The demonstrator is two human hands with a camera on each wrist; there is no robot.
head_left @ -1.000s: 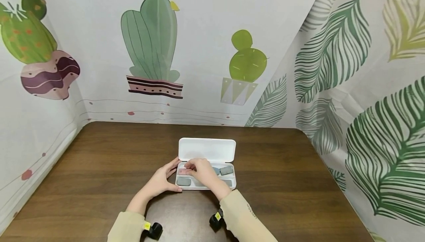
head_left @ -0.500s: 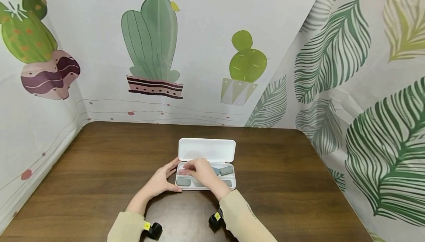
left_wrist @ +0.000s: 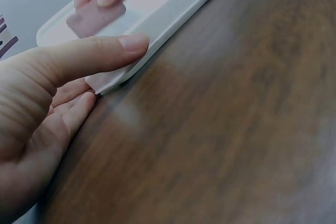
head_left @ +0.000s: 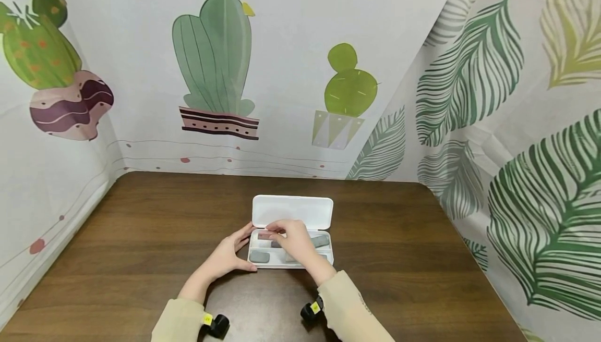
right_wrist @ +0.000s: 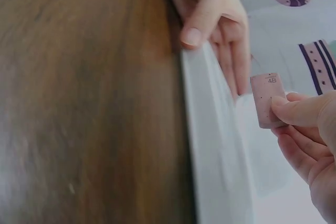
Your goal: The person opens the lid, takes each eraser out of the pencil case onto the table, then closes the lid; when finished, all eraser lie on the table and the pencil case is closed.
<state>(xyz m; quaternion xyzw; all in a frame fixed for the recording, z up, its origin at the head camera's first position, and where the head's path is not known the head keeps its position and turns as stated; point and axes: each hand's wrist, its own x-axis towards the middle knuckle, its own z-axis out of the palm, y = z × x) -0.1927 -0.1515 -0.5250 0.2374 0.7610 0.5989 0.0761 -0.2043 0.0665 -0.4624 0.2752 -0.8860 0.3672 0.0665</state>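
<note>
A white pencil case [head_left: 292,211] lies on the table with its lid raised at the back. My left hand [head_left: 228,254] grips the case's left end, thumb at the front edge and fingers round the far side. Between thumb and fingers my right hand [head_left: 297,242] pinches a pink eraser [right_wrist: 266,100] marked 4B, held over the case's back left compartment. A grey eraser [head_left: 260,257] lies in the front left of the case, and a grey-green eraser [head_left: 321,241] sits at the back right. My right hand partly hides the case's middle.
The brown wooden table [head_left: 188,211] extends all round the case. Behind it and at the sides hangs white cloth [head_left: 291,81] printed with cacti and leaves. A small black camera [head_left: 219,326] is strapped at my left wrist, another [head_left: 310,312] at my right.
My right hand has lifted the pink eraser from the case's back left compartment and shifted slightly right and away from me. My left hand has stayed on the case's left end.
</note>
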